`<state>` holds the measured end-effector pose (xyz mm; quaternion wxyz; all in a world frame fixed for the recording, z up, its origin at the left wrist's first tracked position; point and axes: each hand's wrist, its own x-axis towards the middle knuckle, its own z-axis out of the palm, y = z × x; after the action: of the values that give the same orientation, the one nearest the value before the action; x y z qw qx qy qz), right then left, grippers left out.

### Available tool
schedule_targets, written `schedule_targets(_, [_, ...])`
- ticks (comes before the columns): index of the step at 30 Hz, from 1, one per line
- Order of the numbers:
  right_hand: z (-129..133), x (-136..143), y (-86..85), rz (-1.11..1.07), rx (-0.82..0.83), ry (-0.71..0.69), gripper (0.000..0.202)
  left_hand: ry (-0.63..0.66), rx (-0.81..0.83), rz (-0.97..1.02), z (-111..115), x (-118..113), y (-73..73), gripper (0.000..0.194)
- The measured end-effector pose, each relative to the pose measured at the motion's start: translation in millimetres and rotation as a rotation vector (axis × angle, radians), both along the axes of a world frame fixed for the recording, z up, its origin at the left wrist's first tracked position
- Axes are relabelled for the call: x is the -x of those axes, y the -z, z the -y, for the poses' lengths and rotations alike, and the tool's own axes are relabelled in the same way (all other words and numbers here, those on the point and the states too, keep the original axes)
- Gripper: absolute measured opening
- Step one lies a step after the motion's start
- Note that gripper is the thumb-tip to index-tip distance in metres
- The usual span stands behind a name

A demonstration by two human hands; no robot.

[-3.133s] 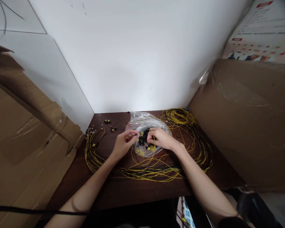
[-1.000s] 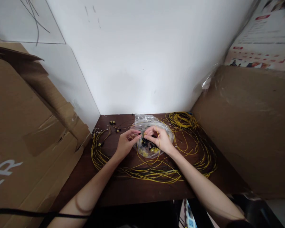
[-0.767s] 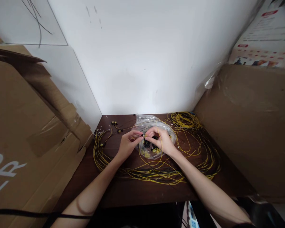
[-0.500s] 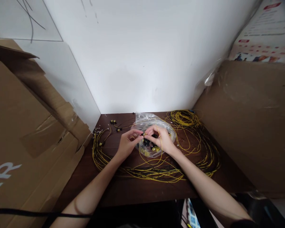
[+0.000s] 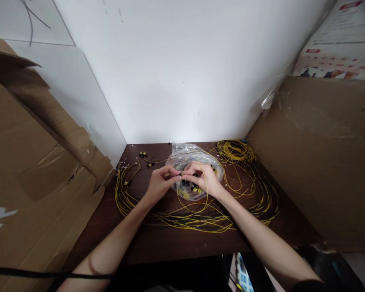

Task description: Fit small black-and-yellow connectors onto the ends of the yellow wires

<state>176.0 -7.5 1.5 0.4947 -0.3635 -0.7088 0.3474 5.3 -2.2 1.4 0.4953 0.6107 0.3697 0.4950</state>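
Observation:
My left hand and my right hand meet fingertip to fingertip above a clear plastic bag. Each is closed in a pinch; the small piece between them is too hidden to name. A thin yellow wire runs by my right hand and loops below it. Small black and yellow parts show in the bag under my hands. Around the bag lies a wide ring of yellow and black wires on the dark brown table.
A yellow wire coil sits at the back right. Small black-yellow parts and white bits lie at the back left. Cardboard boxes stand at the left and right, with a white wall behind.
The whole view has shifted slightly. My fingertips have come closer together, and the small piece between them shows less than before.

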Motion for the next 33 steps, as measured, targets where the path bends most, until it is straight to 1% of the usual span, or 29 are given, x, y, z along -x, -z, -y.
schedule_targets(3, [0.7,2.0,0.3,-0.046,0.029,-0.012,0.023,0.023,0.009,0.004,-0.8,2.1,-0.1,0.013])
schedule_targets(8, [2.6,3.2,-3.1,-0.088,0.079,-0.07,0.026,0.053,0.046,0.008,-1.3,4.1,-0.3,0.016])
schedule_targets(18, [1.9,-0.1,-0.8,-0.038,0.09,-0.119,0.022,0.125,0.022,-0.069,-5.8,8.8,0.5,0.019])
schedule_targets(21, [2.3,0.8,-2.0,-0.087,0.134,-0.122,0.022,0.111,0.044,-0.048,-4.2,7.8,-1.5,0.019])
schedule_targets(24, [3.5,-0.1,-7.1,-0.173,0.19,-0.143,0.02,0.084,0.063,0.003,-1.5,5.1,-4.7,0.018])
schedule_targets(26, [2.2,-3.8,-10.4,-0.19,0.209,-0.168,0.018,0.095,0.079,0.044,-0.3,3.1,-5.9,0.019])
schedule_targets(28, [-1.9,-10.0,-11.3,-0.169,0.203,-0.14,0.018,0.122,0.109,0.068,0.0,1.7,-5.5,0.02])
schedule_targets(29, [-4.7,-13.6,-10.7,-0.15,0.188,-0.097,0.018,0.127,0.121,0.072,-0.3,1.4,-4.7,0.021])
schedule_targets(31, [-10.4,-20.5,-7.7,-0.08,0.135,0.034,0.019,0.118,0.129,0.068,-1.4,1.6,-2.4,0.024])
schedule_targets(33, [-14.2,-25.5,-4.0,0.072,0.044,0.127,0.017,0.103,0.117,0.051,-2.8,2.4,0.2,0.028])
